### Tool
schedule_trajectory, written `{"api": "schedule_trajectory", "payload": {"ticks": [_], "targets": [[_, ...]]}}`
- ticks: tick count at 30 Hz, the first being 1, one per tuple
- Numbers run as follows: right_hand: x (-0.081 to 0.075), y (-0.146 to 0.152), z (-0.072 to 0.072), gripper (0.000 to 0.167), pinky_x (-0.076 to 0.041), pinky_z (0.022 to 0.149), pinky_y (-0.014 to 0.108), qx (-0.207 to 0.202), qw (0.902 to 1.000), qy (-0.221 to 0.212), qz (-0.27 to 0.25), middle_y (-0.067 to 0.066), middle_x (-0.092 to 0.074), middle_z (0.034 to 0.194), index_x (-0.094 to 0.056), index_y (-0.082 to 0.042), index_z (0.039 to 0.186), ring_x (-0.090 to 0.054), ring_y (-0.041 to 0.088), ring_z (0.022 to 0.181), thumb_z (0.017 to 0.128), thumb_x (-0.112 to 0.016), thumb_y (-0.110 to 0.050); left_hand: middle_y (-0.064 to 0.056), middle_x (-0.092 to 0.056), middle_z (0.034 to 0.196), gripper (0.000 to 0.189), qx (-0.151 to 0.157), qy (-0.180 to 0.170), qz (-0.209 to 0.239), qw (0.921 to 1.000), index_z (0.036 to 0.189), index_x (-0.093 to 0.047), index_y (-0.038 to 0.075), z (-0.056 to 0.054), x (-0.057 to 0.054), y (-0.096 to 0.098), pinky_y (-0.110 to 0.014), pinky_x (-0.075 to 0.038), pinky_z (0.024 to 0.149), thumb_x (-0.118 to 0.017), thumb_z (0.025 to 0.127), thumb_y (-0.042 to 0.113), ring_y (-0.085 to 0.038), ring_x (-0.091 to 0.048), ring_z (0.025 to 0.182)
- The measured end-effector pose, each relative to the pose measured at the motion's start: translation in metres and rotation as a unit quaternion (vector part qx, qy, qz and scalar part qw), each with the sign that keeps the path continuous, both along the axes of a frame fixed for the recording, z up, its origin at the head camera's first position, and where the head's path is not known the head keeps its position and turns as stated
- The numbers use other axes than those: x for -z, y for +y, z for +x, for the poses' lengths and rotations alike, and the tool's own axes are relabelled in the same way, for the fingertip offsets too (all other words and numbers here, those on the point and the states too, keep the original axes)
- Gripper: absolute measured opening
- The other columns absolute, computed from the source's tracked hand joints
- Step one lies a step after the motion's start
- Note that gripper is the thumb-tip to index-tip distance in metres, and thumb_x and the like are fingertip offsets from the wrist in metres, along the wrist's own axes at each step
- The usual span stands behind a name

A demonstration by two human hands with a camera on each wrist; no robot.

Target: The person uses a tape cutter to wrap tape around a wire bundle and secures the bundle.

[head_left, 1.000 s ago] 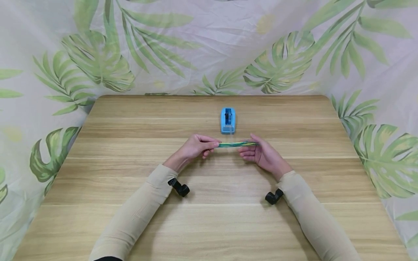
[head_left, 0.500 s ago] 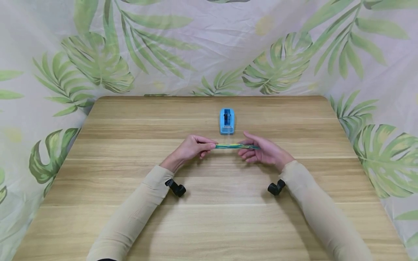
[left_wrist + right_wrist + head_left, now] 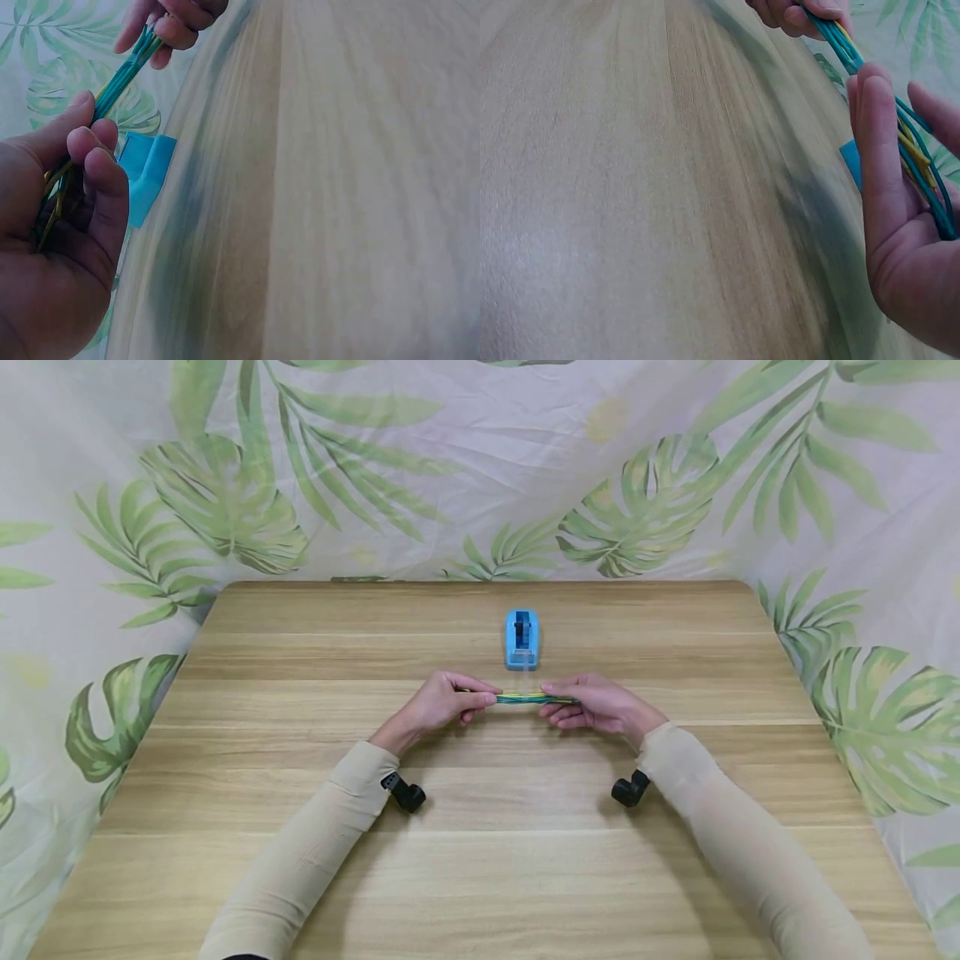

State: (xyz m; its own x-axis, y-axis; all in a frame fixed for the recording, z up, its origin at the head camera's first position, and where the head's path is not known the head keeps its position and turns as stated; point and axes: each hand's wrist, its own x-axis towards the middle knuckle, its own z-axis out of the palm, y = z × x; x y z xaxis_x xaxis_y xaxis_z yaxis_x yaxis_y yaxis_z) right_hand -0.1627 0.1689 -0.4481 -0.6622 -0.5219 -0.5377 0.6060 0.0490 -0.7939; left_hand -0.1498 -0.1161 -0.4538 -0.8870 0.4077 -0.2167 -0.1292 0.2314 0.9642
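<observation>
A bundle of thin green and yellow wires spans the space between both hands in the head view. The left hand pinches its left part between thumb and fingers; loose wire ends run into the palm in the left wrist view. Around the other end, the right hand has its thumb above and fingers below, with wires lying inside its curve. A clear strip of tape stretches from the blue tape dispenser to the middle of the bundle.
The wooden table extends on all sides of the hands. Behind it hangs a leaf-print cloth. Small black cameras, one near the left cuff and one near the right cuff, stick out inward.
The right hand, earlier held more loosely with its thumb raised, has moved left and brought its thumb down onto the bundle. The left hand keeps its pinch, shifting only slightly.
</observation>
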Motion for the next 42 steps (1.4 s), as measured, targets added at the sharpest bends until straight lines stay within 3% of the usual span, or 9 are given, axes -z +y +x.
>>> {"api": "schedule_trajectory", "payload": {"ticks": [7,12,18,24,28,32,37,42], "targets": [[-0.0012,-0.0007,0.0015,0.016,-0.059,0.069,0.026,0.023,0.9997,0.000,-0.008,0.014,-0.073,0.088,-0.071,0.000,0.106,-0.071,0.016,0.072,0.101,-0.062,-0.012,-0.021,-0.064,0.078,0.016,0.011,0.021,-0.007,0.9997,0.106,-0.080,0.006,-0.0009,-0.0005,-0.0009,-0.023,-0.043,0.049,-0.076,0.092,0.013,-0.014,-0.051,0.055],[-0.0022,-0.0010,0.0026,0.012,-0.059,0.070,0.026,0.039,0.9991,0.001,-0.015,0.014,-0.073,0.087,-0.074,-0.002,0.101,-0.071,0.016,0.072,0.099,-0.063,-0.005,-0.017,-0.064,0.079,0.016,0.011,0.017,-0.006,0.9998,0.106,-0.080,0.008,-0.0020,0.0001,-0.0012,-0.024,-0.044,0.051,-0.075,0.092,0.015,-0.015,-0.052,0.057],[-0.0031,-0.0023,0.0040,0.012,-0.059,0.073,0.027,0.051,0.9986,0.013,-0.003,0.015,-0.073,0.089,-0.073,0.000,0.106,-0.071,0.017,0.074,0.097,-0.067,-0.005,-0.018,-0.065,0.078,0.019,0.011,0.033,-0.009,0.9994,0.108,-0.079,0.010,-0.0019,0.0025,-0.0015,-0.025,-0.045,0.052,-0.075,0.093,0.020,-0.016,-0.052,0.058],[-0.0031,-0.0025,0.0052,0.016,-0.059,0.073,0.028,0.058,0.9979,0.028,0.007,0.017,-0.073,0.091,-0.072,0.003,0.110,-0.072,0.019,0.075,0.097,-0.067,-0.003,-0.015,-0.063,0.074,0.035,0.004,0.036,-0.027,0.9990,0.122,-0.074,0.009,-0.0025,0.0038,-0.0009,-0.027,-0.048,0.051,-0.061,0.102,0.035,-0.016,-0.052,0.056],[-0.0026,-0.0024,0.0061,0.013,-0.059,0.075,0.029,0.058,0.9971,0.047,0.013,0.019,-0.073,0.093,-0.074,0.002,0.107,-0.072,0.019,0.076,0.096,-0.067,-0.002,-0.018,-0.065,0.081,0.041,-0.001,0.008,-0.034,0.9994,0.122,-0.072,0.008,-0.0029,0.0023,0.0002,-0.027,-0.047,0.048,-0.055,0.104,0.040,-0.015,-0.052,0.055],[-0.0014,-0.0019,0.0067,0.014,-0.059,0.076,0.029,0.055,0.9958,0.071,0.021,0.022,-0.073,0.095,-0.074,0.004,0.107,-0.072,0.020,0.077,0.095,-0.068,-0.002,-0.018,-0.067,0.086,0.040,-0.006,-0.042,-0.025,0.9988,0.121,-0.071,0.006,-0.0044,0.0014,0.0013,-0.027,-0.046,0.047,-0.056,0.104,0.039,-0.015,-0.052,0.054],[0.0008,-0.0021,0.0062,0.020,-0.059,0.076,0.030,0.053,0.9938,0.091,0.033,0.023,-0.072,0.096,-0.071,0.008,0.112,-0.072,0.020,0.077,0.094,-0.070,-0.002,-0.013,-0.068,0.086,0.040,-0.015,-0.105,-0.003,0.9944,0.124,-0.069,0.003,-0.0071,0.0013,0.0019,-0.026,-0.047,0.049,-0.056,0.105,0.036,-0.013,-0.053,0.053],[0.0028,-0.0029,0.0060,0.024,-0.059,0.077,0.034,0.046,0.9882,0.133,0.059,0.021,-0.073,0.094,-0.071,0.009,0.114,-0.072,0.021,0.078,0.093,-0.072,-0.003,-0.012,-0.069,0.087,0.039,-0.008,-0.146,0.005,0.9893,0.126,-0.066,0.003,-0.0085,0.0013,0.0014,-0.025,-0.049,0.050,-0.056,0.105,0.034,-0.014,-0.054,0.054]]}}
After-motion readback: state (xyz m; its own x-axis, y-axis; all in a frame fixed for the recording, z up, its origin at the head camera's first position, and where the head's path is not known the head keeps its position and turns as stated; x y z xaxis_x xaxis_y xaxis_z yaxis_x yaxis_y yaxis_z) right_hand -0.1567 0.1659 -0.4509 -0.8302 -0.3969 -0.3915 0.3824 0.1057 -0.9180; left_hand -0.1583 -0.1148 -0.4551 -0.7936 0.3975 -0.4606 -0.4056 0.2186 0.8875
